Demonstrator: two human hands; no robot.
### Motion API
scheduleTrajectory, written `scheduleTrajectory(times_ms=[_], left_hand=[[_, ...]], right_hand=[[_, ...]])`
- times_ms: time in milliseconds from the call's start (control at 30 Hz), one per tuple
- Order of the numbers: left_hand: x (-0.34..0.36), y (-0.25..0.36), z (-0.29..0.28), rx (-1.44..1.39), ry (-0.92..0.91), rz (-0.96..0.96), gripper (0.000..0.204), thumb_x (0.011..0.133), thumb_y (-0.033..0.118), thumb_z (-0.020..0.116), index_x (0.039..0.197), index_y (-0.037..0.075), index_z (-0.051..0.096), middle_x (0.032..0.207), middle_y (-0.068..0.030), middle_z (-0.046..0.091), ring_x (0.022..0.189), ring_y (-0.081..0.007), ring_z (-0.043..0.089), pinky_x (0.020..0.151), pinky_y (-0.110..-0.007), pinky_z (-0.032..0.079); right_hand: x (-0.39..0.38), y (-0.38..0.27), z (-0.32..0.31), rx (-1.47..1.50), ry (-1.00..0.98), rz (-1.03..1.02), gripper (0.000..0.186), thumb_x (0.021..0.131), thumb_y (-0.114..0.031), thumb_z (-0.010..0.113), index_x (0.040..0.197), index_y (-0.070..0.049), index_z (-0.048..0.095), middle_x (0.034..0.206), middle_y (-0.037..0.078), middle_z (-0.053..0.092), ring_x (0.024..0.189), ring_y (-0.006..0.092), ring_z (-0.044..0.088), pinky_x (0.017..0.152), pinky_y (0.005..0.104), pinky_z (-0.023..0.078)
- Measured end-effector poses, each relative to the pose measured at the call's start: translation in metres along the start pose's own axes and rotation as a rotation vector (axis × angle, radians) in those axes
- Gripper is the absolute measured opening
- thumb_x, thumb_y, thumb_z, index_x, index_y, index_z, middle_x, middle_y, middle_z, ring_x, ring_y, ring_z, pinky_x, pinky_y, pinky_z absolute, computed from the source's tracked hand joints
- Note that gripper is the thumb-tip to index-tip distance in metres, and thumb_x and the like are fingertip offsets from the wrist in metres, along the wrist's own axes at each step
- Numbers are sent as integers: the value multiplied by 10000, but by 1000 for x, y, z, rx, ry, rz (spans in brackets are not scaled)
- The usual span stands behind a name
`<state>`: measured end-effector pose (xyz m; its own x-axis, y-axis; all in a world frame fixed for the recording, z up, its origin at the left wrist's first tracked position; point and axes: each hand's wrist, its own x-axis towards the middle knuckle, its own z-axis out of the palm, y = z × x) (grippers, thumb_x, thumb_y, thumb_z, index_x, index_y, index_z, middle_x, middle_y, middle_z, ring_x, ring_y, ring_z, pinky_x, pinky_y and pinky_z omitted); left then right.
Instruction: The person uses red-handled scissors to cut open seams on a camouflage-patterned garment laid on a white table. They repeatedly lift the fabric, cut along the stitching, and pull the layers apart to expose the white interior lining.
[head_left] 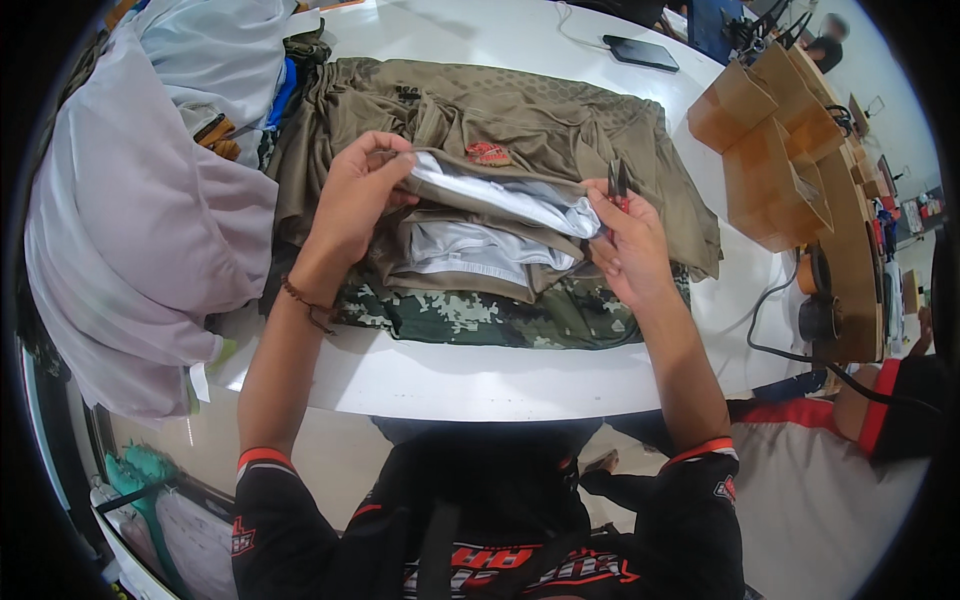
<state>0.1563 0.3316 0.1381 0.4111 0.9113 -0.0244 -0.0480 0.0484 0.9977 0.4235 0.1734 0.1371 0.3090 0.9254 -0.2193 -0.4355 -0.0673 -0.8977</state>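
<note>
An olive-brown garment (470, 212) with a white inside is stretched between my two hands, its opening facing me. My left hand (362, 200) pinches the garment's edge at the left, thumb against fingers. At the right end, my right hand (632, 240) grips the edge, with small red-handled snips (618, 184) also held in it, dark blades pointing away from me. Below the raised edge, more white fabric (462, 250) shows within the brown. Underneath lie further brown garments (600, 120) bearing a red emblem (488, 154), and a green camouflage cloth (480, 318).
Pale fabric (150, 200) is heaped at the left of the white table (360, 385). A dark phone (640, 53) rests at the back. Cardboard boxes (775, 180) and a black cable (765, 350) are on the right. Another person's lap (800, 480) shows at lower right.
</note>
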Motion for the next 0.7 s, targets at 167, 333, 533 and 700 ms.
scheduleTrajectory(times_ms=[167,333,533,700], left_hand=[[-17,5,14,870,109,452,445,717,-34,739,1144,54,651,1072,-107,636,889,-200,663,740,-317,527],[-31,12,47,658,-33,835,218,789,-29,730,992,45,756,1056,-115,687,953,-255,689,854,-346,545],[-42,-3,102,507,-228,703,193,840,63,808,1022,15,766,977,-121,760,855,-216,749,735,-310,566],[-48,-11,108,464,-216,480,185,838,95,839,992,6,786,872,-101,760,703,-148,720,637,-272,543]], right_hand=[[0,5,-4,-27,-46,-44,167,1057,-190,631,1174,-72,648,703,-55,555,406,27,331,360,237,231],[-3,3,-1,-36,-69,-45,175,1059,-195,630,1186,-74,641,696,-65,532,416,21,327,362,231,228],[-6,7,-1,-108,-117,-89,181,1054,-175,641,1199,-67,641,748,-77,550,479,-2,374,411,214,271],[-8,11,6,-377,-83,-298,184,1039,-130,654,1203,-46,653,808,-80,591,655,-14,434,562,189,344]])
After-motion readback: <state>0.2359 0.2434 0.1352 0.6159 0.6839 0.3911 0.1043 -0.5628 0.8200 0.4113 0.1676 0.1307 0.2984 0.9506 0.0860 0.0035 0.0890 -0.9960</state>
